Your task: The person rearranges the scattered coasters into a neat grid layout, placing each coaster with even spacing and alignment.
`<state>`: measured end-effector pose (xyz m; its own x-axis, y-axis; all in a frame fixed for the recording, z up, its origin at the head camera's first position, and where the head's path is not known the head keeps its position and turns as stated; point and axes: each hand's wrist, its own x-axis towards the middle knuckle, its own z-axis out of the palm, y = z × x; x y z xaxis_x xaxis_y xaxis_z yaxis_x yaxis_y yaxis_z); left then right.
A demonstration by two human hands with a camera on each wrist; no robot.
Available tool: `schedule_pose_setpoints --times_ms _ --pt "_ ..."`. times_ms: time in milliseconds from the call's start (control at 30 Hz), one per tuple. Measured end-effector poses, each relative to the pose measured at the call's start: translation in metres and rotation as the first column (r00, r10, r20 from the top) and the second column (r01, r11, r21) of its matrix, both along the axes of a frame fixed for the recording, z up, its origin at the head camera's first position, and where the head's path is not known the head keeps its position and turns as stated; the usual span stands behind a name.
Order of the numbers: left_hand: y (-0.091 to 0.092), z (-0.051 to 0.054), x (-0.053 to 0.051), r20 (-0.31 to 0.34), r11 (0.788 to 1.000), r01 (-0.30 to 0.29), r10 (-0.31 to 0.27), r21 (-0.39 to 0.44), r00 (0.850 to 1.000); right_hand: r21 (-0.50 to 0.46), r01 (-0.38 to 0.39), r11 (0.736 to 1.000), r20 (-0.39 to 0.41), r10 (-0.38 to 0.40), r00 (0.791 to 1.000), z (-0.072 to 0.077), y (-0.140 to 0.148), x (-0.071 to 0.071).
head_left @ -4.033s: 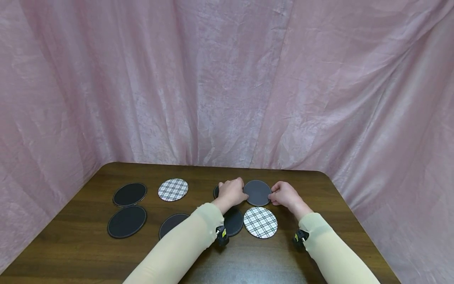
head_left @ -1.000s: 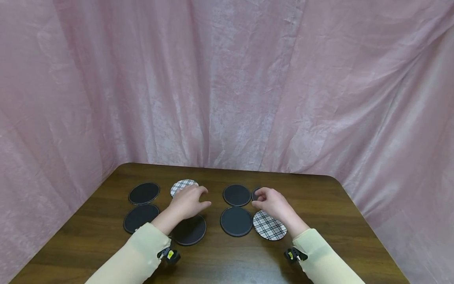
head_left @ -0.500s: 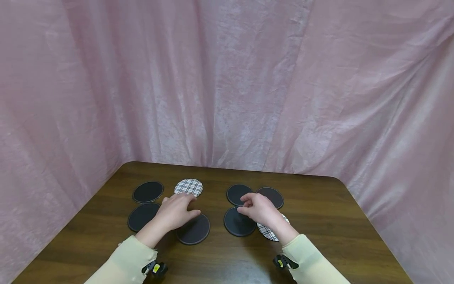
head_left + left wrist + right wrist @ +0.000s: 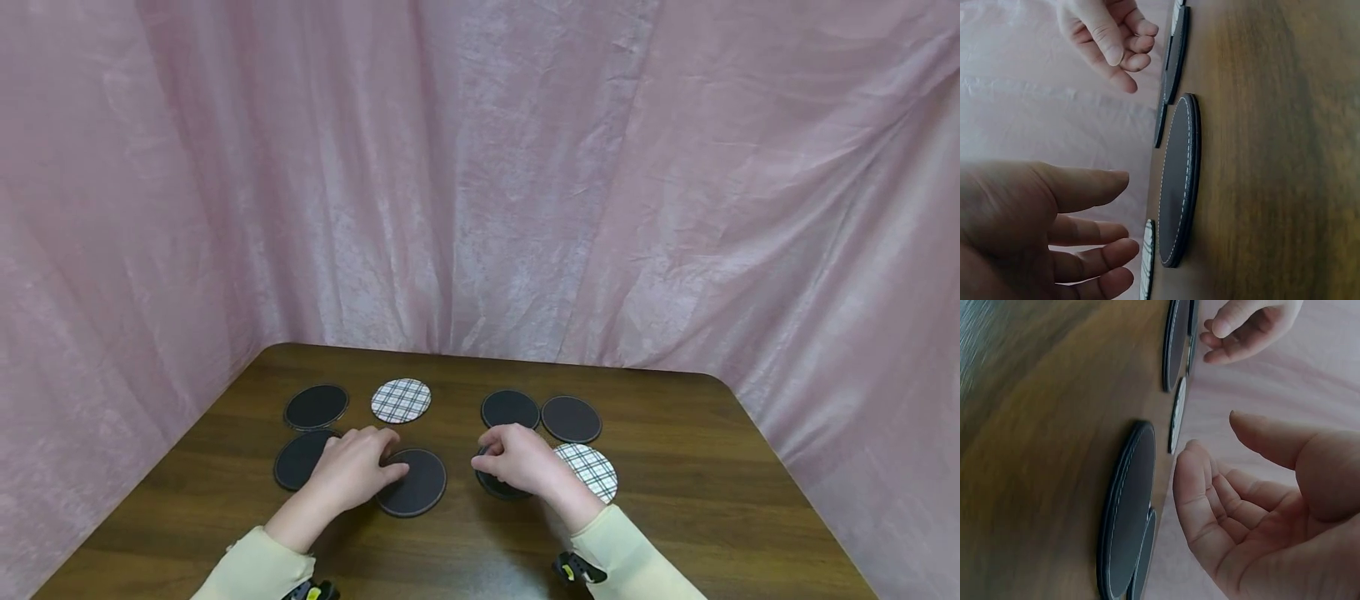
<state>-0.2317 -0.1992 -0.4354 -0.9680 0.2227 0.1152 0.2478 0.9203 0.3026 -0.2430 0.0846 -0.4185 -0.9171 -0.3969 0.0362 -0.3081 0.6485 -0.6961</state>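
Note:
My left hand hovers at the left edge of a round dark coaster with a stitched rim. In the left wrist view, a gap shows between the thumb and this coaster, and nothing is held. Above another dark coaster, partly hidden beneath it, is my right hand. Its fingers are loosely bent, with the thumb apart from them. The right wrist view shows that coaster lying flat on the table, apart from the fingers.
Two black coasters and a plaid coaster lie around the left hand. Beyond the right hand are two dark coasters and a plaid coaster. A pink curtain hangs behind the wooden table.
Four seconds ago both hands held a grey-looking coaster at the back right; it now lies on the table. The left hand has moved left, and the right hand left and nearer.

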Motion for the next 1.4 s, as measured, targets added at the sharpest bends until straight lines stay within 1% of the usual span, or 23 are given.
schedule_pose_setpoints --times_ms 167,300,433,567,633,667,700,733,800,833,867,900,967,1000,1033,1067,1167,1200,1233,1267,1333,1400 --pt "-0.003 -0.001 0.005 0.0 1.0 -0.005 0.005 0.003 1.0 0.003 -0.023 1.0 0.031 0.023 0.999 -0.002 -0.013 0.004" --pt "-0.004 -0.002 0.006 0.006 1.0 -0.007 0.007 0.009 1.0 0.007 -0.039 0.999 0.06 0.038 0.997 -0.003 -0.023 0.007" --pt "-0.005 -0.003 0.006 0.016 1.0 -0.008 0.008 0.016 1.0 0.013 -0.039 0.999 0.066 0.038 0.997 -0.003 -0.031 0.01" --pt "-0.007 -0.004 0.007 0.022 1.0 -0.017 0.016 0.014 1.0 0.023 -0.041 0.999 0.068 0.04 0.997 -0.006 -0.038 0.01" --pt "-0.007 -0.005 0.007 0.024 1.0 -0.021 0.021 0.012 1.0 0.039 -0.051 0.998 0.052 0.049 0.997 -0.011 -0.041 0.007" --pt "-0.008 -0.005 0.007 0.024 1.0 -0.023 0.023 0.011 0.999 0.056 -0.058 0.997 0.034 0.056 0.998 -0.016 -0.042 0.004" --pt "-0.008 -0.005 0.007 0.023 1.0 -0.025 0.025 0.009 0.999 0.082 -0.073 0.994 -0.009 0.074 0.997 -0.028 -0.043 -0.002" --pt "-0.008 -0.006 0.007 0.023 1.0 -0.027 0.027 0.007 0.999 0.105 -0.082 0.991 -0.039 0.087 0.995 -0.036 -0.044 -0.006" --pt "-0.008 -0.006 0.007 0.027 0.999 -0.032 0.032 0.002 0.999 0.153 -0.086 0.985 -0.092 0.1 0.991 -0.051 -0.046 -0.013" --pt "-0.008 -0.007 0.007 0.03 0.999 -0.033 0.033 0.0 0.999 0.178 -0.086 0.98 -0.131 0.11 0.985 -0.062 -0.046 -0.019" --pt "-0.008 -0.008 0.007 0.034 0.999 -0.035 0.035 -0.002 0.999 0.196 -0.08 0.977 -0.148 0.11 0.983 -0.066 -0.047 -0.021" --pt "-0.008 -0.008 0.007 0.037 0.999 -0.034 0.035 -0.005 0.999 0.204 -0.076 0.976 -0.155 0.109 0.982 -0.068 -0.047 -0.021" --pt "-0.006 -0.009 0.007 0.042 1.0 -0.03 0.03 -0.007 0.999 0.204 -0.06 0.977 -0.137 0.09 0.986 -0.061 -0.047 -0.017" --pt "-0.005 -0.009 0.006 0.045 1.0 -0.028 0.028 -0.007 0.999 0.197 -0.057 0.979 -0.138 0.085 0.987 -0.058 -0.047 -0.014" --pt "-0.005 -0.01 0.006 0.046 1.0 -0.028 0.028 -0.007 0.999 0.199 -0.057 0.978 -0.153 0.088 0.984 -0.058 -0.046 -0.014" --pt "-0.005 -0.01 0.007 0.047 1.0 -0.028 0.028 -0.008 0.998 0.193 -0.053 0.98 -0.127 0.078 0.989 -0.051 -0.048 -0.009" --pt "-0.006 -0.011 0.007 0.047 0.999 -0.032 0.033 -0.016 0.998 0.192 -0.05 0.98 -0.124 0.074 0.99 -0.051 -0.049 -0.008" --pt "-0.007 -0.012 0.008 0.048 0.999 -0.034 0.035 -0.019 0.998 0.194 -0.049 0.98 -0.124 0.074 0.99 -0.054 -0.049 -0.01" --pt "-0.007 -0.012 0.008 0.046 0.999 -0.035 0.036 -0.024 0.998 0.208 -0.049 0.977 -0.131 0.077 0.988 -0.064 -0.05 -0.015" --pt "-0.008 -0.012 0.008 0.046 0.999 -0.035 0.036 -0.028 0.998 0.214 -0.044 0.976 -0.123 0.072 0.99 -0.069 -0.05 -0.018" --pt "-0.009 -0.012 0.008 0.047 0.999 -0.037 0.038 -0.037 0.998 0.218 -0.048 0.975 -0.143 0.08 0.986 -0.078 -0.05 -0.023" --pt "-0.01 -0.012 0.008 0.048 0.998 -0.04 0.042 -0.046 0.998 0.221 -0.046 0.974 -0.141 0.078 0.987 -0.076 -0.05 -0.022"
